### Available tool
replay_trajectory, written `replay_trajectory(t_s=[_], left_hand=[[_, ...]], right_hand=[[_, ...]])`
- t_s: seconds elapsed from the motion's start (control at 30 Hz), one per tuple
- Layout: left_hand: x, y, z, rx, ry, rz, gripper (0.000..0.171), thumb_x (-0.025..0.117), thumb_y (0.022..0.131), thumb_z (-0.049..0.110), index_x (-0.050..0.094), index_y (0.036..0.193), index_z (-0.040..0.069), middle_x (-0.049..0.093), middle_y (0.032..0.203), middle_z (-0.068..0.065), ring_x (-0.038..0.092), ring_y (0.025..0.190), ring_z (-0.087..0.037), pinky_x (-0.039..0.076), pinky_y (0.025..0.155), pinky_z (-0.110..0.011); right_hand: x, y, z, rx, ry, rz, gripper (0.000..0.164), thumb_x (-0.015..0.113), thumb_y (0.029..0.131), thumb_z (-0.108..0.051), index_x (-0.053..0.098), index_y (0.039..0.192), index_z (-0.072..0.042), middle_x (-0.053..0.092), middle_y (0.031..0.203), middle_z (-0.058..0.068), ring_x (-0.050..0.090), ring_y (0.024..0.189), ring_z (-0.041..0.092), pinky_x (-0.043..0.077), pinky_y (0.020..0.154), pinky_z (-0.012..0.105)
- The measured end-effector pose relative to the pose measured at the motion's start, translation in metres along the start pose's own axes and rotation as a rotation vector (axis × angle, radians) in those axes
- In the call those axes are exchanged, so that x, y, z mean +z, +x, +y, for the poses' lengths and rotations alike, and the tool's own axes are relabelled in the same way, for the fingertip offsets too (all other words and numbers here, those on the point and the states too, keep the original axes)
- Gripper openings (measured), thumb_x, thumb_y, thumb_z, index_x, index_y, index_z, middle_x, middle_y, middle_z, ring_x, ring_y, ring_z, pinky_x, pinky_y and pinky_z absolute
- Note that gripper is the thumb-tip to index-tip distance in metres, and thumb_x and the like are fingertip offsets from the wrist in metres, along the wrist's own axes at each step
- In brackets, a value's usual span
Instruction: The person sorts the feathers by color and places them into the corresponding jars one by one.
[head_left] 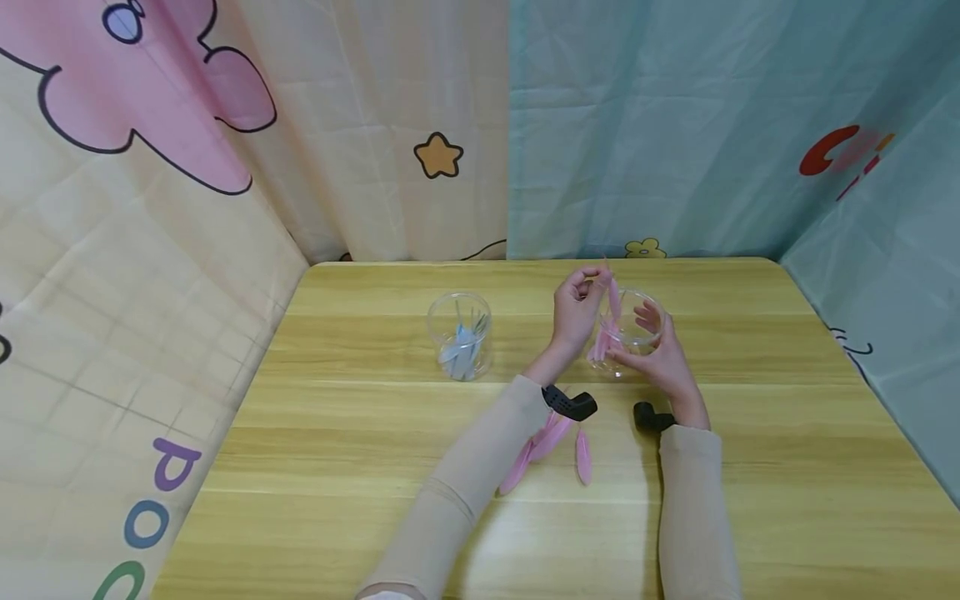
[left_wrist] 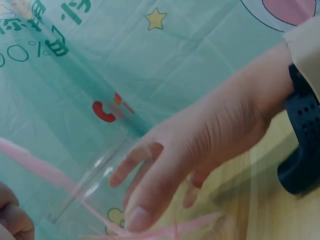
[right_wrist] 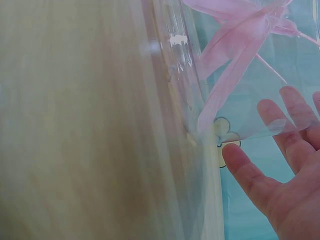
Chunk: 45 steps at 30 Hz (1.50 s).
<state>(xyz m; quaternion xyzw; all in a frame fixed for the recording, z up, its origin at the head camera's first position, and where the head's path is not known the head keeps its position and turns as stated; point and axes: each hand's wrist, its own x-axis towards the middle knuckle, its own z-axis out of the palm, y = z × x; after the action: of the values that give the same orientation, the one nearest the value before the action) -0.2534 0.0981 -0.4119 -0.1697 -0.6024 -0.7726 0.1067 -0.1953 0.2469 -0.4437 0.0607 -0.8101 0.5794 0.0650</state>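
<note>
My left hand [head_left: 576,312] pinches a pink feather [head_left: 614,298] by its thin end, so that it hangs at the left rim of a clear cup [head_left: 633,340]. Around that cup's right side curls my right hand [head_left: 666,358], thumb in front and fingers behind. More pink feathers [head_left: 604,340] lie inside the cup, and the right wrist view shows these feathers [right_wrist: 235,55] through the clear wall near the right thumb [right_wrist: 250,175]. In the left wrist view, the right hand [left_wrist: 185,145] reaches round the cup, while only part of the left hand [left_wrist: 14,220] shows.
A second clear cup [head_left: 483,321] holding pale blue feathers [head_left: 462,352] stands left of the hands. Several loose pink feathers [head_left: 551,437] lie on the wooden table [head_left: 337,467] below the left forearm, with one feather [head_left: 583,457] apart. Printed curtains [head_left: 360,100] hang behind the table.
</note>
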Motion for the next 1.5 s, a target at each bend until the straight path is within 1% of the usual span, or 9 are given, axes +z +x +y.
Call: replay_trajectory(t_s=[0.2, 0.5, 0.6, 0.73, 0.93, 1.07, 1.17, 1.43, 1.5], left_hand=[[-0.013, -0.006, -0.003, -0.01, 0.102, -0.088, 0.023, 0.063, 0.092, 0.017, 0.068, 0.108, 0.001, 0.035, 0.052, 0.0, 0.028, 0.044, -0.013, 0.031, 0.05, -0.023], [-0.043, -0.019, -0.002, -0.027, 0.269, -0.092, 0.021, 0.066, 0.091, 0.023, 0.07, 0.101, 0.005, 0.036, 0.053, 0.0, 0.028, 0.044, -0.011, 0.029, 0.048, -0.024], [-0.052, -0.025, -0.001, -0.074, 0.393, -0.129, 0.023, 0.067, 0.09, 0.031, 0.071, 0.096, 0.009, 0.039, 0.052, 0.002, 0.031, 0.044, -0.01, 0.03, 0.047, -0.023], [-0.06, -0.036, -0.001, -0.173, 0.618, -0.241, 0.025, 0.067, 0.087, 0.041, 0.07, 0.087, 0.017, 0.043, 0.053, 0.004, 0.034, 0.044, -0.008, 0.03, 0.044, -0.023], [-0.063, -0.054, 0.001, -0.308, 0.908, -0.436, 0.03, 0.064, 0.085, 0.053, 0.066, 0.075, 0.024, 0.052, 0.061, 0.007, 0.044, 0.05, -0.008, 0.034, 0.046, -0.024], [-0.062, -0.065, 0.002, -0.382, 1.035, -0.536, 0.045, 0.065, 0.08, 0.06, 0.056, 0.059, 0.021, 0.042, 0.049, 0.011, 0.038, 0.044, -0.006, 0.03, 0.042, -0.022], [-0.06, -0.07, 0.002, -0.398, 1.106, -0.593, 0.053, 0.068, 0.076, 0.063, 0.05, 0.05, 0.019, 0.035, 0.043, 0.012, 0.033, 0.041, -0.005, 0.025, 0.04, -0.022], [-0.054, -0.076, 0.0, -0.425, 1.231, -0.601, 0.049, 0.074, 0.07, 0.061, 0.056, 0.052, 0.019, 0.046, 0.049, 0.01, 0.044, 0.049, -0.008, 0.035, 0.048, -0.025], [-0.053, -0.078, -0.002, -0.433, 1.261, -0.599, 0.048, 0.074, 0.069, 0.062, 0.057, 0.053, 0.02, 0.049, 0.051, 0.011, 0.046, 0.051, -0.008, 0.037, 0.05, -0.026]], right_hand=[[-0.001, 0.0, -0.001, 0.008, 0.002, -0.001, 0.094, 0.079, 0.077, -0.004, 0.016, 0.146, -0.004, 0.027, 0.145, 0.025, 0.024, 0.131, 0.044, 0.018, 0.103, 0.064], [-0.001, 0.001, 0.0, 0.008, 0.012, -0.008, 0.094, 0.078, 0.076, -0.002, 0.016, 0.146, -0.004, 0.027, 0.145, 0.026, 0.025, 0.131, 0.045, 0.018, 0.103, 0.064], [-0.001, 0.001, 0.0, 0.013, 0.012, -0.007, 0.093, 0.078, 0.076, -0.003, 0.017, 0.146, -0.004, 0.027, 0.145, 0.025, 0.025, 0.131, 0.044, 0.019, 0.103, 0.063], [-0.001, 0.001, 0.0, 0.017, 0.013, -0.005, 0.093, 0.078, 0.076, -0.003, 0.017, 0.146, -0.005, 0.028, 0.146, 0.024, 0.025, 0.131, 0.043, 0.02, 0.103, 0.062], [0.0, 0.001, 0.0, 0.004, 0.022, -0.007, 0.093, 0.078, 0.076, -0.002, 0.017, 0.146, -0.003, 0.027, 0.145, 0.026, 0.025, 0.131, 0.044, 0.019, 0.103, 0.063], [-0.001, 0.0, -0.001, 0.001, 0.024, -0.01, 0.094, 0.078, 0.076, -0.001, 0.016, 0.146, -0.002, 0.027, 0.145, 0.026, 0.025, 0.131, 0.044, 0.02, 0.103, 0.062], [-0.001, 0.0, -0.001, 0.003, 0.022, -0.011, 0.094, 0.078, 0.076, 0.0, 0.016, 0.146, -0.002, 0.027, 0.145, 0.026, 0.025, 0.131, 0.044, 0.021, 0.103, 0.062], [0.0, 0.001, -0.001, 0.01, 0.015, -0.008, 0.095, 0.079, 0.076, -0.002, 0.015, 0.147, -0.003, 0.026, 0.146, 0.025, 0.024, 0.132, 0.043, 0.019, 0.103, 0.063], [-0.001, 0.003, 0.008, 0.014, 0.016, -0.007, 0.097, 0.08, 0.076, -0.005, 0.016, 0.148, -0.009, 0.027, 0.147, 0.022, 0.025, 0.133, 0.041, 0.019, 0.104, 0.062]])
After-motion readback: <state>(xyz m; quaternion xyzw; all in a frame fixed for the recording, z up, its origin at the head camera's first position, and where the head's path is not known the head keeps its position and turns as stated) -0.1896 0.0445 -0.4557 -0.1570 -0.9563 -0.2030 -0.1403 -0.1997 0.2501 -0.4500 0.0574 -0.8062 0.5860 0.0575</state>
